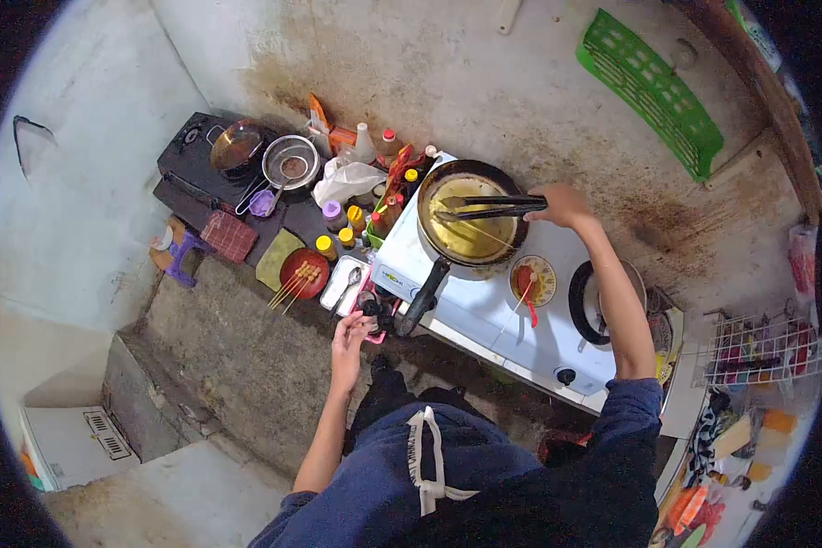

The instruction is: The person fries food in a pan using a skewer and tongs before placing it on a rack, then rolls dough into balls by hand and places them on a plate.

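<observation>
My right hand [562, 206] is closed around a pair of black tongs [493, 203]. The tongs' ends reach into a frying pan [424, 236] with yellowish oil, where a thin skewer [484, 235] lies near their tips; what is on the skewer is hard to make out. My left hand [349, 336] hovers beside the counter's front edge with fingers loosely extended and nothing seen in it. Near that hand are a white tray [342, 274] with a spoon [348, 285] on it and some dark objects in a pink holder [375, 338]. A red-brown plate [314, 285] bears several skewers of small pieces [303, 277].
The pan sits on a white stove [470, 297], its handle [422, 298] jutting over the front edge. A bowl of red sauce [545, 268] with a red-handled utensil stands to its right. Bottles [332, 212], a strainer [291, 149] and a pot [236, 151] crowd the left.
</observation>
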`<state>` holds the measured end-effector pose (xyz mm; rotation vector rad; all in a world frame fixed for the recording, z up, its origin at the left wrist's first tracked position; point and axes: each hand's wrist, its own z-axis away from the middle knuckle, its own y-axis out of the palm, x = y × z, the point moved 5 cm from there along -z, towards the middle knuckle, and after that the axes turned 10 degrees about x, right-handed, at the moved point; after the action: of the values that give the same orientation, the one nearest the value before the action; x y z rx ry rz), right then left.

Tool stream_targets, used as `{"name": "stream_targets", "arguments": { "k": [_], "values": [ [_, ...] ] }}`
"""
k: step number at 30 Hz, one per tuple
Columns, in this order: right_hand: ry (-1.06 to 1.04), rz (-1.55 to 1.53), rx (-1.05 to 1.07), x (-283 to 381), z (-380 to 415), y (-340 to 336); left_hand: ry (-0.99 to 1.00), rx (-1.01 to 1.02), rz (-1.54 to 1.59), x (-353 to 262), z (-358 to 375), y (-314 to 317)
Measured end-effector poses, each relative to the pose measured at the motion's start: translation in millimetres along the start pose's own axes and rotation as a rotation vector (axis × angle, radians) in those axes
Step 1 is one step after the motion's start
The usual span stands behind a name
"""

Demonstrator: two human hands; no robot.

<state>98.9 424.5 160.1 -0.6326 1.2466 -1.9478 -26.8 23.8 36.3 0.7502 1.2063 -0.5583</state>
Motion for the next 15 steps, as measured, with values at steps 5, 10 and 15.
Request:
{"name": "stream_targets", "arguments": {
  "k": [5, 10, 15],
  "values": [
    [-0.125, -0.031, -0.100, -11, 1, 3, 0.001, -0.025, 0.039, 2, -1, -2],
    [-0.112, -0.253, 0.076, -34, -4, 18, -0.012, -0.016, 0.061, 4, -3, 1],
    [-0.084, -0.364, 0.122, -48, -1, 25, -0.011, 0.002, 0.062, 7, -3, 3]
  ]
}}
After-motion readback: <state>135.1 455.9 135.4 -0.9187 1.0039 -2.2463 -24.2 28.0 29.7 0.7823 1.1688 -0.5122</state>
